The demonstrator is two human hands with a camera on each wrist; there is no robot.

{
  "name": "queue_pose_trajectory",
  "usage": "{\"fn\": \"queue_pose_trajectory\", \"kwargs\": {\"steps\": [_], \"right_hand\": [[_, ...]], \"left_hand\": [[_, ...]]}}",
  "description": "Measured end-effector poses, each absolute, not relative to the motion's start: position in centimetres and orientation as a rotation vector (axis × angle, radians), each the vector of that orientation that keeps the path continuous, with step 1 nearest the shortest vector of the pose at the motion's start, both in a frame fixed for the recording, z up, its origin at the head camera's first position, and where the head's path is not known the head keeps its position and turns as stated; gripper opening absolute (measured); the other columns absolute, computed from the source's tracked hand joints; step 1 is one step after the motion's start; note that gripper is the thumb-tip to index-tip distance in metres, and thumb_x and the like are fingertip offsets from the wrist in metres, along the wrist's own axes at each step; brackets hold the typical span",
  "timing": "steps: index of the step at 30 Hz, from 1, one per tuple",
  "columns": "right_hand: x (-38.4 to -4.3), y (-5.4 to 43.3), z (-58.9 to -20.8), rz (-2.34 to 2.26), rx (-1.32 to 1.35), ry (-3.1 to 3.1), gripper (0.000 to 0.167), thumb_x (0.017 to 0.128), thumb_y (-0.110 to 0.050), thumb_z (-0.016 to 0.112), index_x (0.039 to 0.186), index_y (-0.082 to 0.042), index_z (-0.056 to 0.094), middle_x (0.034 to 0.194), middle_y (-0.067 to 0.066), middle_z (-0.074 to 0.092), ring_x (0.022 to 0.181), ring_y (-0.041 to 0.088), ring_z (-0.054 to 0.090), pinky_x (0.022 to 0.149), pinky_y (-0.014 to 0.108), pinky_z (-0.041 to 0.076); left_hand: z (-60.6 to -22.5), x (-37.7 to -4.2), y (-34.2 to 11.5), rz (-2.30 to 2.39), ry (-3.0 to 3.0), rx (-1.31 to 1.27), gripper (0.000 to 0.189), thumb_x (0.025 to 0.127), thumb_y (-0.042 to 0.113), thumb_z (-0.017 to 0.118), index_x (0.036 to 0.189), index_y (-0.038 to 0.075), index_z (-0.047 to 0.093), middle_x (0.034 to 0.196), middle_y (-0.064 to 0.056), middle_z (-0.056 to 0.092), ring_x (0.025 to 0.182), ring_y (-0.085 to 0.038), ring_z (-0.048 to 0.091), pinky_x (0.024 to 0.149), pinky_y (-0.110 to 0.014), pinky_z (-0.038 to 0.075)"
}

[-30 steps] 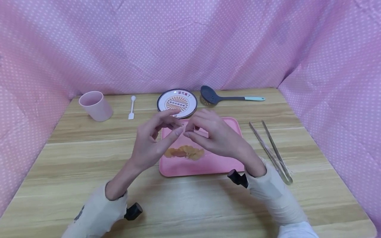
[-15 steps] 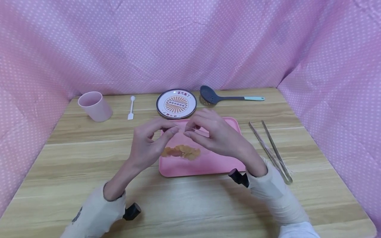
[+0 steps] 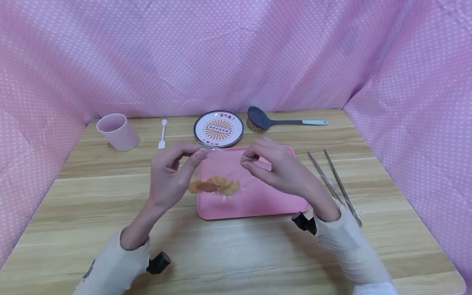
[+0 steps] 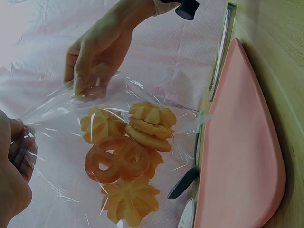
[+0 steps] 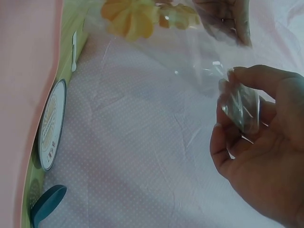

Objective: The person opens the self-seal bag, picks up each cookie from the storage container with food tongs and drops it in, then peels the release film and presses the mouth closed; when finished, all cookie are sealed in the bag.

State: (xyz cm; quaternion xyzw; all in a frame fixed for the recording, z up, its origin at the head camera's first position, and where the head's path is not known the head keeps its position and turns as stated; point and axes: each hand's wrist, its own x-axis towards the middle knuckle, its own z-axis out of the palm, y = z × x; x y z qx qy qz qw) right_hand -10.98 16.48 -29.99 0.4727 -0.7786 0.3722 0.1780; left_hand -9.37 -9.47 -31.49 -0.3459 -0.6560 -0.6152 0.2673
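A clear plastic bag (image 4: 61, 118) hangs between my two hands, stretched at its top edge. Inside it lie several flower-shaped cookies (image 4: 130, 199) and a brown pretzel-shaped cookie (image 4: 117, 159). My left hand (image 3: 171, 174) pinches the bag's left upper edge between thumb and fingers. The right upper edge is pinched by my right hand (image 3: 282, 170), with a fold of film showing within its fingers in the right wrist view. Below the bag is a pink tray (image 3: 254, 207), partly seen through the film.
Behind the tray lie a patterned plate (image 3: 218, 128) and a slotted spoon (image 3: 262, 119). A pink cup (image 3: 123, 135) stands at the back left beside a small white spatula-ended spoon (image 3: 162, 134). Metal tongs (image 3: 341, 186) lie right of the tray. Pink dotted cloth (image 3: 236, 53) surrounds the table.
My hands have moved apart, the left one leftward and the right one slightly rightward. The bag's top is stretched wider, and the cookies have shifted left.
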Motion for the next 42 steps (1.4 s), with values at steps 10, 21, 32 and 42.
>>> {"fn": "queue_pose_trajectory", "kwargs": {"steps": [10,21,32,42], "right_hand": [[-11.2,17.8,-31.1,1.163,1.329,-2.212,0.017,0.091,0.006,0.073,0.096,-0.011,0.070,0.092,-0.006,0.064,0.090,0.012,0.058,0.080,0.029,0.049],[-11.4,18.2,-31.6,1.156,1.287,-2.170,0.019,0.087,0.007,0.077,0.089,-0.010,0.069,0.084,-0.009,0.064,0.083,0.012,0.056,0.073,0.025,0.045],[-11.6,18.7,-32.1,1.151,1.346,-2.152,0.024,0.086,0.012,0.075,0.094,-0.010,0.068,0.088,-0.006,0.066,0.083,0.012,0.059,0.074,0.024,0.047],[-11.5,18.7,-32.3,1.184,1.314,-2.159,0.024,0.087,0.015,0.072,0.096,-0.007,0.067,0.091,-0.002,0.066,0.086,0.013,0.060,0.078,0.023,0.050]], "left_hand": [[-31.4,-9.4,-10.3,-1.671,-1.785,-0.906,0.008,0.089,-0.020,0.068,0.092,-0.014,0.070,0.089,-0.013,0.072,0.084,-0.015,0.065,0.079,-0.024,0.054],[-31.3,-9.1,-10.6,-1.635,-1.840,-0.867,0.007,0.089,-0.020,0.068,0.093,-0.014,0.070,0.091,-0.008,0.073,0.084,-0.015,0.063,0.079,-0.023,0.054],[-31.2,-9.0,-11.1,-1.621,-1.880,-0.792,0.009,0.088,-0.022,0.067,0.092,-0.015,0.069,0.090,-0.008,0.073,0.084,-0.014,0.065,0.080,-0.023,0.054],[-31.4,-8.9,-11.5,-1.637,-1.877,-0.781,0.008,0.089,-0.021,0.066,0.093,-0.015,0.070,0.091,-0.006,0.073,0.085,-0.014,0.067,0.080,-0.024,0.056]]}}
